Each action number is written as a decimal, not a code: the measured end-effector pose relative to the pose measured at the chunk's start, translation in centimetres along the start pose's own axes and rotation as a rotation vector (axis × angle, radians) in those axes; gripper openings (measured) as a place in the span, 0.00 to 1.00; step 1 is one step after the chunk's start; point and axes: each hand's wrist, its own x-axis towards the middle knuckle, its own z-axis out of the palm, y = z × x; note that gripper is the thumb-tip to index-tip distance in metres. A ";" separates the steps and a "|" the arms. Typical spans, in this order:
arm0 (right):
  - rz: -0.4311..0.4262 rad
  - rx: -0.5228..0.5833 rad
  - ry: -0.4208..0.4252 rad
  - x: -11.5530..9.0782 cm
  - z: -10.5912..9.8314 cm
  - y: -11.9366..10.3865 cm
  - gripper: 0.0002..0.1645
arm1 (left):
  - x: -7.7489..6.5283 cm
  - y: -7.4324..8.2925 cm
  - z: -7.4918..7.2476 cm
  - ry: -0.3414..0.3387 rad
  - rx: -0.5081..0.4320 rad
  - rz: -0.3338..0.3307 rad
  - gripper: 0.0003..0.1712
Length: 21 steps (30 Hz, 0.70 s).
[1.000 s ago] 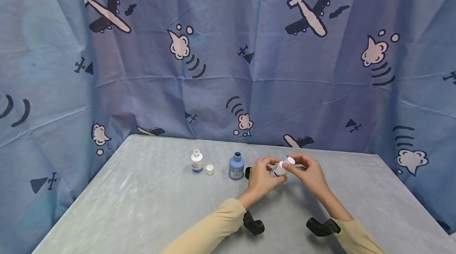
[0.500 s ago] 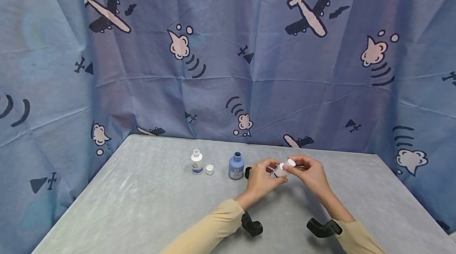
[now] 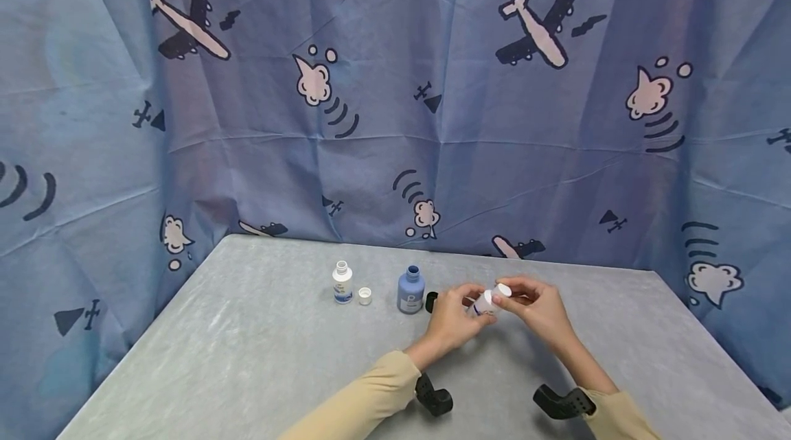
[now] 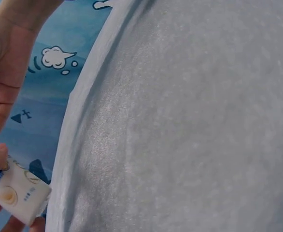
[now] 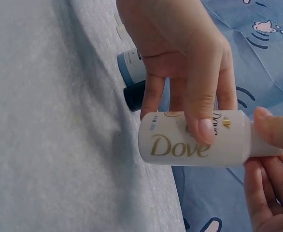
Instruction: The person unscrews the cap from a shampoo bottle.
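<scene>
A small white Dove bottle point(image 5: 173, 145) is held above the grey table, tilted with its cap end up to the right in the head view. My left hand point(image 3: 451, 322) grips the bottle's body, thumb across the front. At the other end, my right hand point(image 3: 542, 308) pinches the white cap point(image 5: 267, 144) between thumb and fingers; the cap sits on the bottle. In the left wrist view the bottle's base end point(image 4: 23, 195) shows at the lower left, its cap end cut off by the frame.
An uncapped blue bottle point(image 3: 410, 293) stands left of the hands, with a black cap point(image 3: 431, 301) beside it. Farther left are an uncapped white bottle point(image 3: 342, 283) and a white cap point(image 3: 365, 296). A patterned blue curtain point(image 3: 383, 97) hangs behind the table point(image 3: 235, 344).
Both hands and the bottle have sunk slightly, and the right hand's fingers have shifted around the cap. The head view has tilted a little. The other bottles and caps stay in place.
</scene>
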 end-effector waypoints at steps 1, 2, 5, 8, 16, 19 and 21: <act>-0.006 -0.004 -0.009 0.0 0.0 0.1 0.22 | 0.0 0.0 -0.1 -0.017 -0.002 -0.006 0.24; -0.013 -0.008 -0.019 0.0 0.0 0.1 0.22 | -0.1 0.0 -0.1 -0.035 -0.004 -0.011 0.24; -0.037 -0.006 -0.050 -0.1 -0.1 0.2 0.22 | -0.2 0.0 -0.4 -0.096 -0.015 -0.024 0.24; -0.070 -0.002 -0.082 -0.2 -0.3 0.3 0.22 | -0.3 -0.1 -0.5 -0.158 -0.027 -0.027 0.25; -0.181 0.037 -0.171 -0.4 -0.7 0.8 0.26 | -0.3 -0.3 -0.4 -0.246 -0.052 -0.028 0.24; -0.216 0.072 -0.215 -0.4 -0.7 0.9 0.27 | -0.3 -0.3 -0.4 -0.245 -0.055 -0.019 0.24; -0.213 0.081 -0.218 -0.4 -0.7 0.8 0.27 | -0.3 -0.3 -0.3 -0.230 -0.055 -0.025 0.24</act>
